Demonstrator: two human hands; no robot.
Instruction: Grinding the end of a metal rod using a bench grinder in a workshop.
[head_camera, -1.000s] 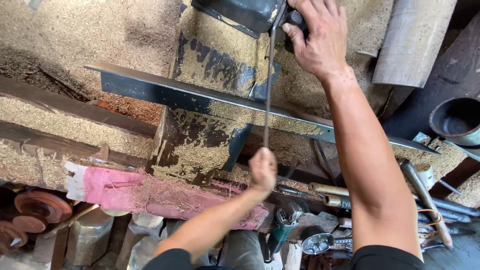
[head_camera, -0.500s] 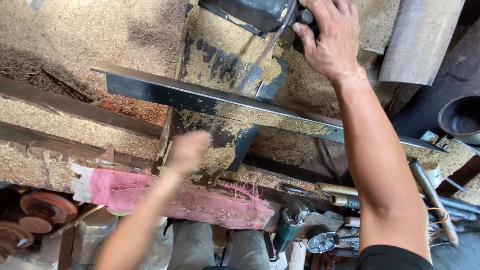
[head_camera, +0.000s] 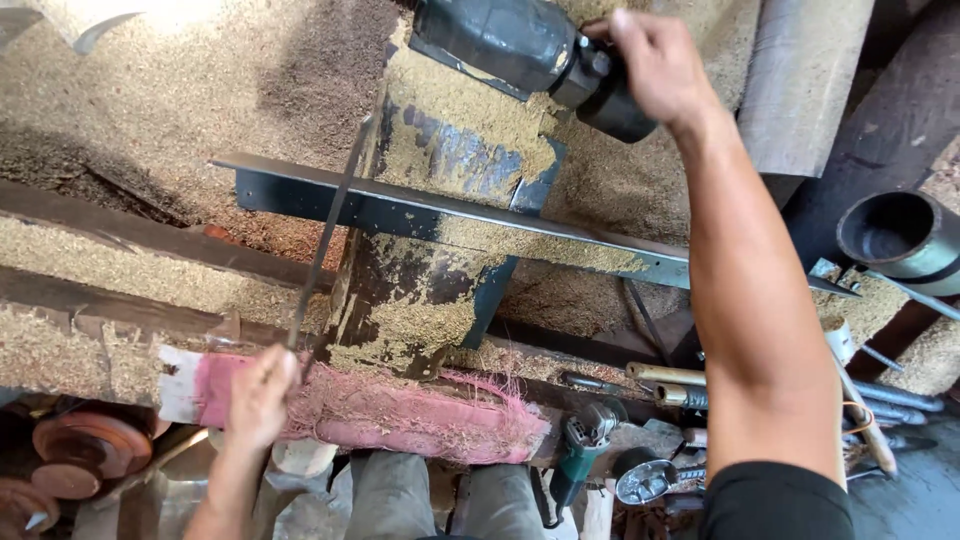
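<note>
Left hand (head_camera: 262, 395) pinches the near end of a thin rod (head_camera: 325, 235), slanting up over the pink cloth (head_camera: 400, 420).
Farther off, the right hand (head_camera: 655, 65) is closed around the black knob (head_camera: 610, 95); steadying both ends should keep the rod from flexing.

Head-worn view, steeply downward, close

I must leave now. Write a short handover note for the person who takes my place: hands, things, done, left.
Left hand: closed on the lower end of a thin dark rod that slants up across the sawdust.
Right hand: grips the end of the dark motor housing at the top.
The metal angle bar lies across the sawdust-covered bench; pink cloth lies on its near edge.
Done and left: cannot tell from this view.
</note>
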